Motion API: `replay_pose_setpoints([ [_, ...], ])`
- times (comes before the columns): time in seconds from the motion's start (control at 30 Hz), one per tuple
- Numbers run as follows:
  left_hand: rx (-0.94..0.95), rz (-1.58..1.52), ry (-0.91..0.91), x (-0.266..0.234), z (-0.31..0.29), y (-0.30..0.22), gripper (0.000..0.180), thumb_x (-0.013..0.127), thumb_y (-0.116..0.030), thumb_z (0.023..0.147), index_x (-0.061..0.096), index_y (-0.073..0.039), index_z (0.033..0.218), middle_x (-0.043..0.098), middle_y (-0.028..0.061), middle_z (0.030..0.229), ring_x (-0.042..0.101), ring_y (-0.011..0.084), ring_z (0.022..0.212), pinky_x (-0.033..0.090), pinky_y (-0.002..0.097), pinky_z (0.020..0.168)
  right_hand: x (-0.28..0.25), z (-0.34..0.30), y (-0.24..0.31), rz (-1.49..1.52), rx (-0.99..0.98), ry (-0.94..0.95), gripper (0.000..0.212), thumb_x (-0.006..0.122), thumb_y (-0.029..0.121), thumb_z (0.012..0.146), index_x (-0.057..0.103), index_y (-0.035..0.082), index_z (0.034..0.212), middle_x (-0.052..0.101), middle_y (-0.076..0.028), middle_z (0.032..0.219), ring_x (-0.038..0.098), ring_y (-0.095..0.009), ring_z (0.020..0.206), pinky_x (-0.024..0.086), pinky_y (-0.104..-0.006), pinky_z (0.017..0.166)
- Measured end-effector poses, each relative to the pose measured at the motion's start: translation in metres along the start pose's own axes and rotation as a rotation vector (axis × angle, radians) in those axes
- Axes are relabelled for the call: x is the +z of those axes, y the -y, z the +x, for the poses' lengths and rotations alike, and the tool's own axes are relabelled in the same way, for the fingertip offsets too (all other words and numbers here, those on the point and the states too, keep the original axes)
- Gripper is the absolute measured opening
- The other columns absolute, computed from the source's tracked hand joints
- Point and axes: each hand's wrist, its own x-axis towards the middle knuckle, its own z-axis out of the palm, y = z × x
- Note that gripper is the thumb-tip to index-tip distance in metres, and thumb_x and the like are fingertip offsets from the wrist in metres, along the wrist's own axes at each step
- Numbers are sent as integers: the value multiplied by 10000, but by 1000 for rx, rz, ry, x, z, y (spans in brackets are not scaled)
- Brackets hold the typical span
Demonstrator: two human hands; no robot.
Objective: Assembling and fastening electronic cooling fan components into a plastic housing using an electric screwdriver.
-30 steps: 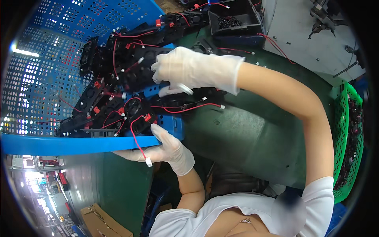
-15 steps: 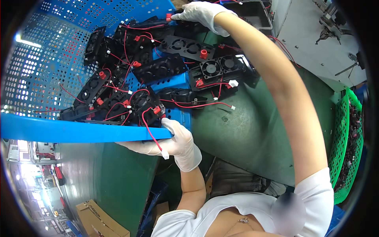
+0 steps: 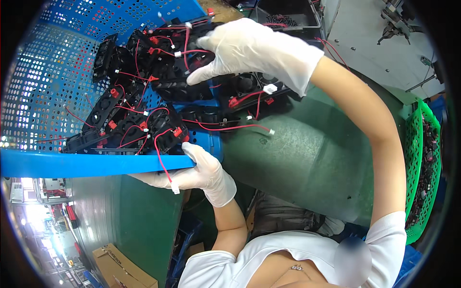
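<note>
A blue perforated plastic basket lies on its side at the left, with its opening toward the right. My gloved left hand is closed round the end of its near rim, thumb on top and fingers underneath. Black fan units with red plugs and red-and-black leads are heaped inside the basket and spill out at its mouth. Over the far right of the heap is my gloved right hand, thumb and fingers spread apart above the fan units. Its palm hides several of them, and whether the fingertips touch one is unclear.
A green work surface lies right of the heap. At the back stands a dark tray with small black parts. A green basket of small dark parts is at the far right. A cardboard box sits at the lower left.
My right hand has moved from the far edge of the heap nearer and downward over the fan units, its fingers spreading. The basket appears slightly further left, with my left hand still on its rim.
</note>
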Motion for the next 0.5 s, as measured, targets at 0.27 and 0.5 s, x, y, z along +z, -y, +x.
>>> replay_pose_setpoints([
  [0.27,-67,-159,-42,2,1,-5,867,538,26,675,204,93,1472,286,287,1469,354,374,1340,244,459,1137,-12,83,27,25,-111,-494,449,616,371,877,596,219,1299,687,-123,1003,664,-314,957,522,-462,807],
  [0.5,155,-72,-10,2,4,21,855,548,-27,656,205,74,1433,249,320,1495,289,467,1374,224,543,1138,36,116,83,360,-132,265,597,571,574,872,556,215,1349,604,-36,1319,576,-306,1202,482,-487,948],
])
